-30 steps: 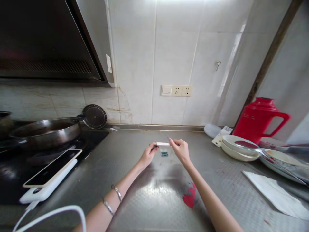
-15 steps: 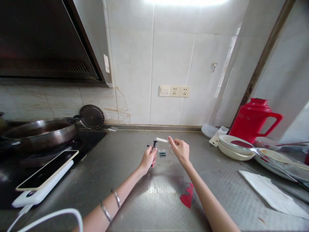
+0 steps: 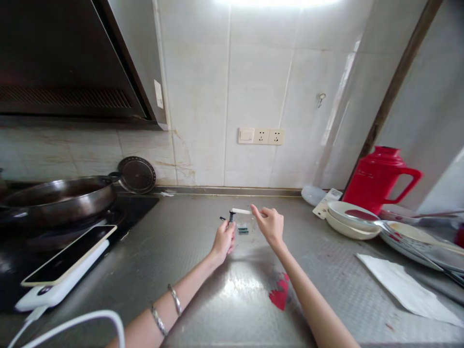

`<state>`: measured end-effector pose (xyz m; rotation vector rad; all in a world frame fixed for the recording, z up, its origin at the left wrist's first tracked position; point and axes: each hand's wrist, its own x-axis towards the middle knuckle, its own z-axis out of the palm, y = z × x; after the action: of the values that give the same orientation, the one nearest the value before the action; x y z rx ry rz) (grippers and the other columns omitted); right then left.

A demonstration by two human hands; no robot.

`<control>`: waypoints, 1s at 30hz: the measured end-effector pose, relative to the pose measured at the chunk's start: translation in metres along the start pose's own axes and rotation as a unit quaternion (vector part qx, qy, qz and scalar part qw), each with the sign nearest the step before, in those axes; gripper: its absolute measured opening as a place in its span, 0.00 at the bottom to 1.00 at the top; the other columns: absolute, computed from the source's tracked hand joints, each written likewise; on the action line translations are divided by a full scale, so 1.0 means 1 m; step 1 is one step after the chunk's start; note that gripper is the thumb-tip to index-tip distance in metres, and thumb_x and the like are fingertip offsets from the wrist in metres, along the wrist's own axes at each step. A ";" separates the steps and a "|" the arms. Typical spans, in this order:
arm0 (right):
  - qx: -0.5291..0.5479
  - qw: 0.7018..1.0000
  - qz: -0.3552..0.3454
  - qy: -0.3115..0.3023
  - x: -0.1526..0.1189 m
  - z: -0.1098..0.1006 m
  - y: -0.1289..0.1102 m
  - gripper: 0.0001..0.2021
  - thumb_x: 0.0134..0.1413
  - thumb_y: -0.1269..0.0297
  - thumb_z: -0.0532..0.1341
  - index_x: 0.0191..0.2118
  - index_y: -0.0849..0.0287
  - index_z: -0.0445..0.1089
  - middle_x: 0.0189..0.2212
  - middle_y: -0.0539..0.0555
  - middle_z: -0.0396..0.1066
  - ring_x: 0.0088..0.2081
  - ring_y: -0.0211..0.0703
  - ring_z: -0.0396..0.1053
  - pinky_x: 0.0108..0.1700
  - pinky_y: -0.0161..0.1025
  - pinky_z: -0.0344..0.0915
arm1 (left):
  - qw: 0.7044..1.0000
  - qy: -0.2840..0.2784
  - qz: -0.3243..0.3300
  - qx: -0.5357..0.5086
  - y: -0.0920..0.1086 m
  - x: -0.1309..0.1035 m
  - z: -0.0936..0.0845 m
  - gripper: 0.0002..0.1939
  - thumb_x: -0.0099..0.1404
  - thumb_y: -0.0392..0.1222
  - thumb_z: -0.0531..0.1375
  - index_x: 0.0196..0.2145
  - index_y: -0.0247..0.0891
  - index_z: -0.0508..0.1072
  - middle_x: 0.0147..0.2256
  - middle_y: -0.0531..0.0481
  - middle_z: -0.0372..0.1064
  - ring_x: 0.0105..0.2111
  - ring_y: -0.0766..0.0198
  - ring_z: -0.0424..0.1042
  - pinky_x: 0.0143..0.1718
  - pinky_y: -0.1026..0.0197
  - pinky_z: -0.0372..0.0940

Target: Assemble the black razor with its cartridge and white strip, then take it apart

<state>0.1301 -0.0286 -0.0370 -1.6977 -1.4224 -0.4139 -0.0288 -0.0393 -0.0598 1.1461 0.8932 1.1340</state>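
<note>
My left hand (image 3: 222, 241) is closed around a small black tool (image 3: 231, 216) with a narrow upright stem; its exact kind is too small to make out. My right hand (image 3: 270, 224) pinches a slim white stick (image 3: 241, 211), which lies level and points left. The left end of the stick meets the top of the black tool, or sits right beside it. Just below the stick, a small clear pack with dark green strips (image 3: 243, 231) lies on the steel counter (image 3: 203, 299) between the hands.
At left, a phone (image 3: 70, 256) rests on a white power bank with a cable, near a pan (image 3: 65, 198) on the stove. Stacked dishes (image 3: 351, 227), a red thermos jug (image 3: 379, 176) and white paper (image 3: 406, 285) stand or lie at right. A range hood (image 3: 72, 63) overhangs the stove.
The white stick's left end now sits slightly lower against the black tool's top, and the stick is more level. Both hands keep their grips; the view has shifted slightly.
</note>
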 end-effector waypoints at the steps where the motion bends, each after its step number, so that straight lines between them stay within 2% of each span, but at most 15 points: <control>1: 0.010 1.000 -0.011 0.002 0.000 0.001 -0.005 0.31 0.53 0.40 0.43 0.15 0.59 0.66 0.16 0.52 0.66 0.26 0.40 0.61 0.32 0.34 0.49 | 1.000 -0.005 -0.005 0.003 -0.001 -0.001 0.001 0.16 0.56 0.55 0.55 0.28 0.41 0.55 0.17 0.63 0.49 0.09 0.78 0.44 0.08 0.73 0.38; 4: 0.027 1.000 -0.009 -0.002 0.000 0.004 -0.003 0.31 0.52 0.40 0.45 0.15 0.59 0.66 0.17 0.52 0.67 0.26 0.39 0.61 0.31 0.34 0.48 | 1.000 -0.028 -0.009 -0.003 -0.002 -0.002 0.003 0.16 0.56 0.55 0.55 0.28 0.40 0.56 0.17 0.63 0.48 0.10 0.78 0.44 0.09 0.73 0.38; 8: -0.004 1.000 0.015 0.001 0.002 0.003 0.024 0.31 0.52 0.40 0.46 0.15 0.59 0.67 0.16 0.53 0.68 0.26 0.40 0.62 0.32 0.35 0.48 | 0.999 -0.032 -0.007 -0.019 -0.003 -0.001 0.001 0.17 0.56 0.55 0.55 0.28 0.40 0.56 0.17 0.63 0.48 0.10 0.79 0.43 0.09 0.72 0.37; 10: -0.014 1.000 0.022 0.003 0.002 0.002 0.029 0.31 0.52 0.40 0.45 0.15 0.59 0.67 0.16 0.53 0.68 0.27 0.41 0.62 0.33 0.36 0.47 | 1.000 -0.021 -0.005 -0.019 -0.004 0.000 0.000 0.16 0.56 0.55 0.55 0.28 0.40 0.56 0.17 0.63 0.48 0.10 0.79 0.44 0.09 0.73 0.37; 17: -0.005 1.000 0.019 -0.017 0.000 0.006 0.001 0.29 0.55 0.45 0.45 0.18 0.59 0.69 0.19 0.53 0.70 0.28 0.39 0.64 0.35 0.36 0.47 | 0.999 -0.025 -0.012 -0.021 -0.008 -0.002 0.004 0.17 0.55 0.55 0.56 0.28 0.40 0.56 0.17 0.64 0.48 0.09 0.79 0.44 0.09 0.73 0.37; 24: -0.030 0.998 0.039 -0.029 -0.001 0.005 0.020 0.27 0.55 0.47 0.47 0.18 0.59 0.69 0.19 0.54 0.70 0.26 0.39 0.64 0.37 0.36 0.47 | 0.999 -0.013 -0.016 -0.035 -0.006 -0.002 0.002 0.17 0.55 0.55 0.56 0.27 0.40 0.55 0.17 0.64 0.47 0.09 0.79 0.43 0.09 0.73 0.37; 30: -0.005 0.999 0.019 -0.027 -0.003 0.004 0.003 0.27 0.55 0.48 0.45 0.16 0.60 0.67 0.17 0.52 0.69 0.24 0.37 0.63 0.34 0.34 0.48 | 1.000 -0.029 -0.004 0.007 -0.012 -0.001 0.004 0.17 0.56 0.54 0.55 0.27 0.40 0.54 0.17 0.63 0.49 0.09 0.78 0.45 0.08 0.73 0.38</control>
<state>0.1306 -0.0268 -0.0427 -1.7533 -1.4262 -0.3577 -0.0224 -0.0417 -0.0703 1.1791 0.8615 1.0850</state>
